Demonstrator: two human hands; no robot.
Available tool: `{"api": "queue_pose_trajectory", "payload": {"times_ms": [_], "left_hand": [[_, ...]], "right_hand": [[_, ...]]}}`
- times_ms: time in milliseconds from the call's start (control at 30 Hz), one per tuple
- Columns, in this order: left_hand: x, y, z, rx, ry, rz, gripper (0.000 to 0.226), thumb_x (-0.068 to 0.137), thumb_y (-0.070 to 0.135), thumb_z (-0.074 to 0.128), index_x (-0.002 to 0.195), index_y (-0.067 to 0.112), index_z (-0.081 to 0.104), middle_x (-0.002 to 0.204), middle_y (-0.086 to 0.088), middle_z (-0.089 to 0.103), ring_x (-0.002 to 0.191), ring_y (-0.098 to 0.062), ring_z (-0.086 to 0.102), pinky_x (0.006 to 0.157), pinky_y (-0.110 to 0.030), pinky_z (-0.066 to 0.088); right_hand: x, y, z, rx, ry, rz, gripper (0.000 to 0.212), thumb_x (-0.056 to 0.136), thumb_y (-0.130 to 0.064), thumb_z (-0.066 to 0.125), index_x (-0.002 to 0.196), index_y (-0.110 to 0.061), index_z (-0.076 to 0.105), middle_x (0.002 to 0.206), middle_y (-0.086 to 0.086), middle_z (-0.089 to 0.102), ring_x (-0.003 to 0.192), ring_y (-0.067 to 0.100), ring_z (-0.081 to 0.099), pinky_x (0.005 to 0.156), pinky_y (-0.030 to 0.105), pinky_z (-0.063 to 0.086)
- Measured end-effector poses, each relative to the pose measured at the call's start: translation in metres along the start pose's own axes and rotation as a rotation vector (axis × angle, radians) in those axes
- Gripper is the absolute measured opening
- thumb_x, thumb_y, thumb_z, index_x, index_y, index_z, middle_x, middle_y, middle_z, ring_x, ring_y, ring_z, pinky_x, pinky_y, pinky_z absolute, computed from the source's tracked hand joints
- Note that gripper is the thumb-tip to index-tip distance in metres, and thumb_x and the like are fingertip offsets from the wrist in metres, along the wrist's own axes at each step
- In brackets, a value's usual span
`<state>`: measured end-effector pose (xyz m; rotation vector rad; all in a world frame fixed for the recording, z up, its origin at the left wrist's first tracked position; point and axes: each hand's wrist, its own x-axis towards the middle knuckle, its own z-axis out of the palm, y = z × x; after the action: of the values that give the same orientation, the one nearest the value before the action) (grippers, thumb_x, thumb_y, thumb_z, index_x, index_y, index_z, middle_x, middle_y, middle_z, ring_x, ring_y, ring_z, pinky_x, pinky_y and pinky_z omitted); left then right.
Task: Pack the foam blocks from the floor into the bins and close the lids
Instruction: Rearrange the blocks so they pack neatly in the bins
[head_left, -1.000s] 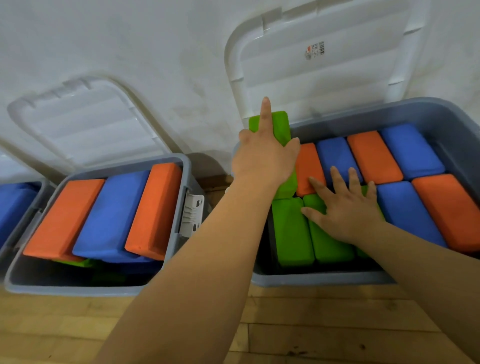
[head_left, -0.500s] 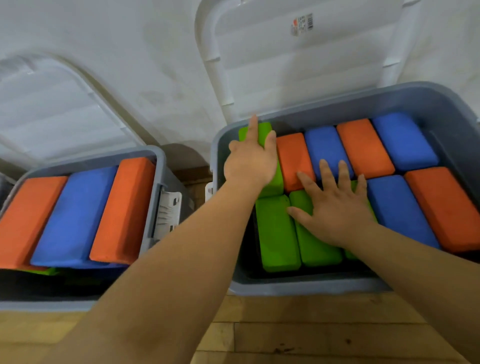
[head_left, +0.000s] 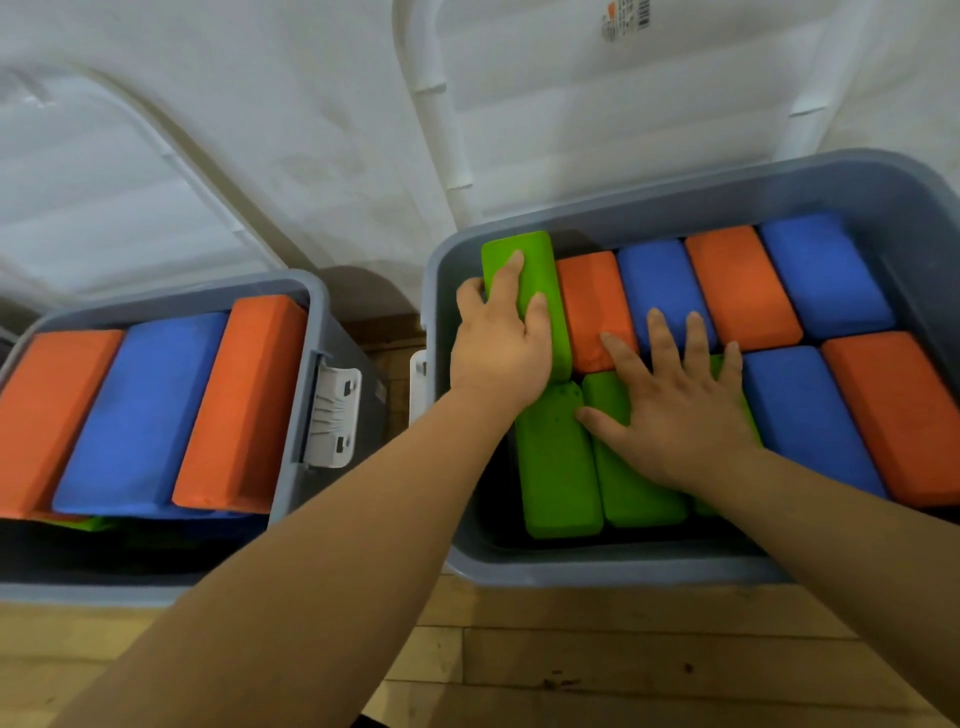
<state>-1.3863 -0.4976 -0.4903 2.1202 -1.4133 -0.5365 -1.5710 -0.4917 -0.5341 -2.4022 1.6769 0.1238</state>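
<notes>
Foam blocks: rounded-edged rectangular slabs with a matte, faintly grainy skin, in green, orange and blue. Laid flat in two rows inside the right bin (head_left: 649, 569), grey, on a wooden floor (head_left: 571, 670).

Far row, left to right: far green block (head_left: 543, 275), orange block (head_left: 589, 301), blue block (head_left: 665, 286), then another orange and another blue. Near row: two near green blocks (head_left: 558, 467) side by side, a third green one mostly hidden under the right grip, then one blue and one orange.

Far green block in the bin's far-left corner, standing slightly proud of the orange block beside it. Left grip (head_left: 498, 353) closed on it: thumb down the left edge, fingers laid over the top face, palm covering the near end.

Right grip (head_left: 675, 415) wide and flat, fingers spread, holding nothing. Palm pressed on the near green blocks, fingertips reaching onto the orange block and the blue block of the far row. Both grips near each other, not touching.

Left bin (head_left: 317, 312) alongside, also grey, topped with orange, blue and orange slabs, a white latch (head_left: 332, 410) on its right wall. Right lid (head_left: 623, 130) and left lid (head_left: 104, 182), both white, propped open against the wall behind.
</notes>
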Motion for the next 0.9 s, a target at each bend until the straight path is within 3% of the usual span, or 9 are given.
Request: {"api": "queue_pose_trajectory", "payload": {"times_ms": [167, 333, 533, 633, 800, 900], "left_hand": [[0.002, 0.002, -0.002, -0.001, -0.057, -0.047, 0.055, 0.105, 0.048, 0.036, 0.158, 0.044, 0.019, 0.148, -0.011, 0.034, 0.102, -0.032, 0.061, 0.094, -0.049, 0.051], [0.005, -0.006, 0.007, 0.02, -0.063, -0.059, 0.056, 0.106, 0.05, 0.035, 0.158, 0.045, 0.017, 0.146, -0.011, 0.035, 0.107, -0.033, 0.059, 0.096, -0.047, 0.048], [0.019, -0.027, 0.028, 0.133, -0.319, -0.181, 0.06, 0.104, 0.061, 0.027, 0.156, 0.056, -0.002, 0.146, -0.024, 0.04, 0.121, -0.04, 0.053, 0.104, -0.051, 0.043], [0.021, -0.027, 0.027, 0.158, -0.323, -0.175, 0.061, 0.103, 0.062, 0.025, 0.156, 0.055, -0.005, 0.147, -0.025, 0.039, 0.125, -0.042, 0.05, 0.107, -0.053, 0.04], [0.017, -0.027, 0.026, 0.194, -0.295, -0.138, 0.063, 0.102, 0.065, 0.023, 0.156, 0.054, -0.006, 0.136, -0.025, 0.048, 0.113, -0.041, 0.056, 0.101, -0.055, 0.045], [0.008, -0.017, 0.017, 0.218, -0.332, -0.175, 0.068, 0.102, 0.063, 0.031, 0.159, 0.048, -0.003, 0.151, -0.026, 0.033, 0.126, -0.044, 0.05, 0.108, -0.052, 0.041]], "right_hand": [[0.002, 0.001, -0.001, -0.004, -0.026, -0.012, 0.09, 0.082, -0.09, 0.016, 0.157, -0.044, -0.005, 0.168, 0.007, -0.018, 0.152, 0.04, -0.02, 0.118, 0.07, -0.001], [0.001, 0.002, -0.002, 0.006, -0.044, -0.02, 0.091, 0.083, -0.089, 0.016, 0.157, -0.043, -0.007, 0.168, 0.008, -0.02, 0.151, 0.04, -0.022, 0.118, 0.069, -0.003], [0.001, 0.0, -0.003, 0.019, -0.032, -0.021, 0.089, 0.084, -0.088, 0.018, 0.157, -0.043, -0.006, 0.167, 0.008, -0.02, 0.151, 0.041, -0.022, 0.117, 0.07, -0.004], [0.001, 0.0, -0.002, 0.015, -0.026, -0.026, 0.089, 0.084, -0.088, 0.018, 0.157, -0.042, -0.005, 0.168, 0.008, -0.019, 0.151, 0.041, -0.021, 0.117, 0.07, -0.004], [0.0, 0.0, -0.006, 0.028, -0.031, -0.028, 0.091, 0.084, -0.088, 0.018, 0.158, -0.041, -0.004, 0.168, 0.009, -0.018, 0.151, 0.041, -0.022, 0.116, 0.071, -0.006], [-0.002, 0.001, -0.008, 0.042, -0.046, -0.033, 0.093, 0.083, -0.089, 0.018, 0.159, -0.041, -0.004, 0.168, 0.008, -0.019, 0.151, 0.04, -0.023, 0.117, 0.07, -0.007]]}}
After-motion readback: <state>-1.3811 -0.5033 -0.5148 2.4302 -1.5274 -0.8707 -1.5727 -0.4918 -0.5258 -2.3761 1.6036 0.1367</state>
